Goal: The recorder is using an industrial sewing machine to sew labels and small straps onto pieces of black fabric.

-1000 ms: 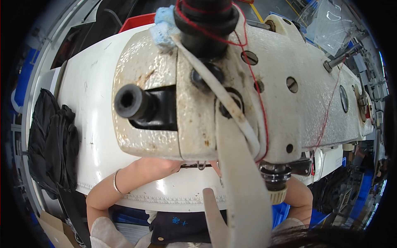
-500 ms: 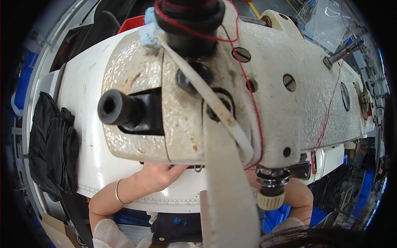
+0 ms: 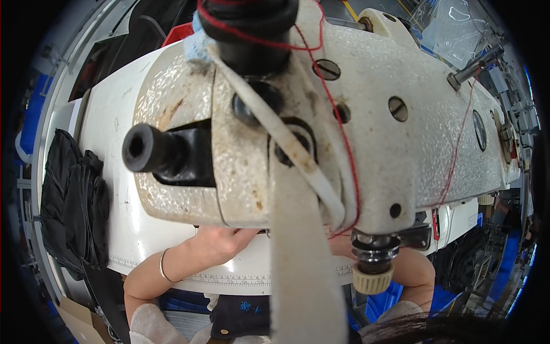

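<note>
A large white sewing machine head (image 3: 372,143) fills the middle of the view and covers what lies beneath it. My left hand (image 3: 224,243), with a bracelet on its wrist, reaches under the machine's front edge, and its fingers are hidden there. Of my right hand (image 3: 342,247) only a small part shows between a pale strip (image 3: 303,246) and the tension knob (image 3: 373,279). Whatever either hand touches is out of sight. Red thread (image 3: 344,137) runs down the machine's face toward the knob.
Black cloth pieces (image 3: 74,206) lie in a heap at the left of the white table (image 3: 123,189). A ruler scale (image 3: 229,280) follows the table's near edge. Below it are a dark apron (image 3: 243,315) and a blue bin (image 3: 384,301). A cardboard box (image 3: 83,321) stands lower left.
The machine head and pale strip appear slightly further left in the picture, while table and cloth stay almost in place. My hands have hardly moved.
</note>
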Action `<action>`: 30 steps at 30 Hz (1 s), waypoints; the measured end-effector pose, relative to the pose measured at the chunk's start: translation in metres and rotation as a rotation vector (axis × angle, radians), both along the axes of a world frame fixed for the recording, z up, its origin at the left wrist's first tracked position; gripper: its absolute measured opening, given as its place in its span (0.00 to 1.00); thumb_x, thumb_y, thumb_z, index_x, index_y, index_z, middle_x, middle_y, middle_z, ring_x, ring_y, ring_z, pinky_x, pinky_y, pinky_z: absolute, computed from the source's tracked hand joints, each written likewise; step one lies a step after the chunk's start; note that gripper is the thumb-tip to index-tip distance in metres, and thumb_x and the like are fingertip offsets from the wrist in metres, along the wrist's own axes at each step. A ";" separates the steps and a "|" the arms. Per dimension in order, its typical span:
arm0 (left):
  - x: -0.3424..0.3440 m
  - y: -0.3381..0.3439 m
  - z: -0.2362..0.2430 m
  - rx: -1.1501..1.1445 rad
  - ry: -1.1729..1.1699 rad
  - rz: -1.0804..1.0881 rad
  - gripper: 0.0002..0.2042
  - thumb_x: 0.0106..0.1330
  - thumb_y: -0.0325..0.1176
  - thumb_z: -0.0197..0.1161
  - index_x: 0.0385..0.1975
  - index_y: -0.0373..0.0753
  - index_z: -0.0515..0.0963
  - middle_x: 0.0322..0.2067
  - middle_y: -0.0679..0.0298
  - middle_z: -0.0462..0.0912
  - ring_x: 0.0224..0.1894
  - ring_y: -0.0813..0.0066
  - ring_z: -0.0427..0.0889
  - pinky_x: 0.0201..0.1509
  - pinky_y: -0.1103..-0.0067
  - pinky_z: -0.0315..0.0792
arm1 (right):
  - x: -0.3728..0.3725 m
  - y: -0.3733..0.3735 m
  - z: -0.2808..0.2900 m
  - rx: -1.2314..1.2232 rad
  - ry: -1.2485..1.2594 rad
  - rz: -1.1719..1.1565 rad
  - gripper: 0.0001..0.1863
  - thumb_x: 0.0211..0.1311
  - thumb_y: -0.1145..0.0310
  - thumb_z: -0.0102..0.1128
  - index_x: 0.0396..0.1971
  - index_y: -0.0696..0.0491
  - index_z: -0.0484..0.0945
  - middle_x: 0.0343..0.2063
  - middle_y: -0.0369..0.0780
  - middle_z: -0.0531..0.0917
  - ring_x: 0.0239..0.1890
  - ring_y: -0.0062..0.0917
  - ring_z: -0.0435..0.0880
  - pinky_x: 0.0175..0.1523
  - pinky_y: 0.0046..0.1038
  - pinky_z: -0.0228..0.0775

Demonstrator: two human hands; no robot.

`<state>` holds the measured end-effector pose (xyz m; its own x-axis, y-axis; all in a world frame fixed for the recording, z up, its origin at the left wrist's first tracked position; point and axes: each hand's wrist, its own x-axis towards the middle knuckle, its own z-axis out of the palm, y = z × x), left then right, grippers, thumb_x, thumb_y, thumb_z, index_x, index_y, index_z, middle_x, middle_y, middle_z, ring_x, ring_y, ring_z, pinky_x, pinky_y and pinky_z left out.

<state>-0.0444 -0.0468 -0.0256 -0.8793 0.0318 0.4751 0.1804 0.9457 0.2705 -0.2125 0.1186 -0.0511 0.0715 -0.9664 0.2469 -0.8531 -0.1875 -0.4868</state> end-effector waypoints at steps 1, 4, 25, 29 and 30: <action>0.000 0.000 0.000 0.000 -0.001 0.000 0.16 0.41 0.22 0.65 0.34 0.33 0.82 0.39 0.55 0.79 0.42 0.56 0.79 0.44 0.68 0.75 | 0.000 0.000 0.000 0.005 -0.030 -0.001 0.20 0.56 0.73 0.44 0.50 0.60 0.72 0.50 0.48 0.75 0.55 0.37 0.74 0.63 0.38 0.61; -0.002 0.000 0.000 0.042 0.002 0.008 0.15 0.42 0.22 0.66 0.34 0.34 0.82 0.39 0.55 0.79 0.42 0.56 0.79 0.44 0.68 0.75 | 0.001 -0.001 -0.001 0.018 -0.118 -0.003 0.20 0.56 0.73 0.44 0.50 0.60 0.72 0.50 0.47 0.75 0.55 0.37 0.73 0.64 0.38 0.60; -0.005 -0.001 0.005 0.122 -0.109 -0.068 0.13 0.40 0.21 0.64 0.29 0.31 0.81 0.34 0.56 0.80 0.37 0.61 0.80 0.41 0.70 0.75 | 0.005 -0.001 0.001 -0.078 -0.179 -0.201 0.18 0.52 0.70 0.52 0.45 0.50 0.77 0.41 0.42 0.81 0.46 0.36 0.79 0.54 0.36 0.69; -0.008 0.000 0.003 0.168 -0.065 -0.067 0.11 0.40 0.21 0.65 0.28 0.32 0.81 0.35 0.60 0.80 0.36 0.65 0.79 0.38 0.72 0.73 | 0.007 -0.001 0.009 -0.010 -0.305 -0.201 0.18 0.51 0.70 0.53 0.44 0.50 0.78 0.40 0.41 0.81 0.45 0.36 0.80 0.52 0.35 0.71; -0.008 -0.001 0.003 0.104 -0.043 -0.071 0.11 0.40 0.21 0.65 0.28 0.32 0.81 0.35 0.61 0.80 0.36 0.66 0.78 0.38 0.73 0.73 | 0.008 -0.003 0.009 0.006 -0.343 -0.199 0.17 0.51 0.70 0.53 0.44 0.50 0.78 0.40 0.41 0.82 0.44 0.35 0.80 0.51 0.35 0.71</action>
